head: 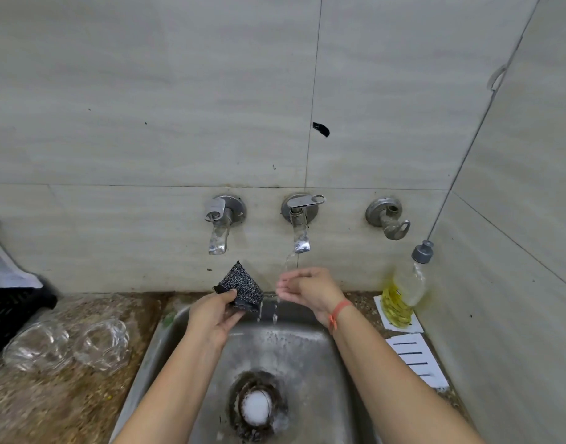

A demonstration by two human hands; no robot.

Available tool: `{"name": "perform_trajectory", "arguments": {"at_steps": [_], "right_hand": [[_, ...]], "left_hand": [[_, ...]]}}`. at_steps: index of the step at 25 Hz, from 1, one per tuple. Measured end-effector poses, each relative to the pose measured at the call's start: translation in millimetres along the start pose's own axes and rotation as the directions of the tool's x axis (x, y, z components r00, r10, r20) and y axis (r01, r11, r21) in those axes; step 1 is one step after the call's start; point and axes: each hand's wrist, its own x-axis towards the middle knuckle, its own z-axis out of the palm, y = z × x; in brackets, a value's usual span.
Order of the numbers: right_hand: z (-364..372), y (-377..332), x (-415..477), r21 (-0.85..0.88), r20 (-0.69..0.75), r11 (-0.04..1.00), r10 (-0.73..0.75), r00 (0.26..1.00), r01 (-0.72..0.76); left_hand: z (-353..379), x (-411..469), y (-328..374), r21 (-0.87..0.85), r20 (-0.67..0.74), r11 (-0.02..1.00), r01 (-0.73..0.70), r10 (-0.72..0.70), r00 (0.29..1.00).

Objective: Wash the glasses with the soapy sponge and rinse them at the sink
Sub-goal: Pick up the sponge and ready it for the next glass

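My left hand grips a dark speckled sponge above the back of the steel sink. My right hand is held under the water running from the middle tap, fingers loosely bent and holding nothing. Water streams off the sponge and off my right hand into the basin. Two clear glasses lie on the countertop left of the sink, apart from both hands. White foam sits over the drain.
A second tap is on the wall to the left, and a valve to the right. A bottle of yellow dish liquid stands at the right corner near white cards. A black crate sits far left.
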Motion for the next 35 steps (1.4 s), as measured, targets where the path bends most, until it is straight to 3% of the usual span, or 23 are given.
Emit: {"name": "perform_trajectory", "arguments": {"at_steps": [8, 11, 14, 16, 18, 21, 24, 26, 28, 30, 33, 35], "right_hand": [[5.4, -19.5, -0.7, -0.362, -0.019, 0.927, -0.110, 0.994, 0.096], [-11.7, -43.5, -15.3, -0.283, -0.068, 0.949, -0.163, 0.984, 0.138], [-29.0, -85.1, -19.7, -0.177, -0.358, 0.908, -0.419, 0.835, 0.380], [-30.9, -113.5, -21.8, -0.121, -0.379, 0.878, -0.472, 0.796, 0.463], [-25.5, -131.4, -22.5, -0.127, -0.296, 0.898, -0.440, 0.848, 0.421], [-29.0, -142.8, -25.7, -0.065, -0.178, 0.980, -0.198, 0.964, 0.189], [-34.5, -143.4, -36.1, -0.100, -0.031, 0.994, -0.047, 0.998, 0.044], [-24.0, -138.2, -46.4, -0.156, 0.070, 0.987, -0.037, 0.997, 0.047], [-9.0, -130.8, -52.7, -0.226, 0.071, 0.966, -0.114, 0.991, 0.127], [2.5, -120.9, -50.7, -0.358, -0.014, 0.908, -0.238, 0.971, 0.217], [14.3, -94.9, -44.3, -0.719, -0.114, 0.626, -0.535, 0.837, 0.302], [13.6, -80.6, -44.2, -0.719, -0.164, 0.605, -0.627, 0.761, 0.343]], "left_hand": [[3.2, 0.0, -5.3, 0.041, 0.017, 0.999, 0.006, -0.006, 1.000], [11.4, -5.9, -6.5, 0.070, 0.041, 0.997, 0.022, -0.025, 0.999], [22.9, -14.9, -6.9, 0.098, 0.046, 0.994, 0.049, -0.054, 0.997], [30.8, -19.8, -7.8, 0.121, 0.049, 0.991, 0.058, -0.064, 0.997], [35.5, -23.3, -8.8, 0.133, 0.059, 0.990, 0.053, -0.062, 0.996], [36.4, -27.6, -8.6, 0.140, 0.064, 0.990, 0.032, -0.041, 0.997], [34.3, -29.0, -8.3, 0.162, 0.053, 0.987, -0.005, -0.004, 0.999], [32.7, -29.6, -9.1, 0.170, 0.049, 0.985, -0.020, 0.012, 0.999], [31.8, -30.3, -9.7, 0.153, 0.048, 0.988, -0.032, 0.025, 0.999], [30.9, -32.6, -11.6, 0.137, 0.041, 0.989, -0.047, 0.041, 0.998], [28.3, -35.9, -16.6, 0.123, 0.041, 0.990, -0.063, 0.058, 0.997], [27.2, -37.7, -17.5, 0.127, 0.028, 0.989, -0.077, 0.074, 0.997]]}}
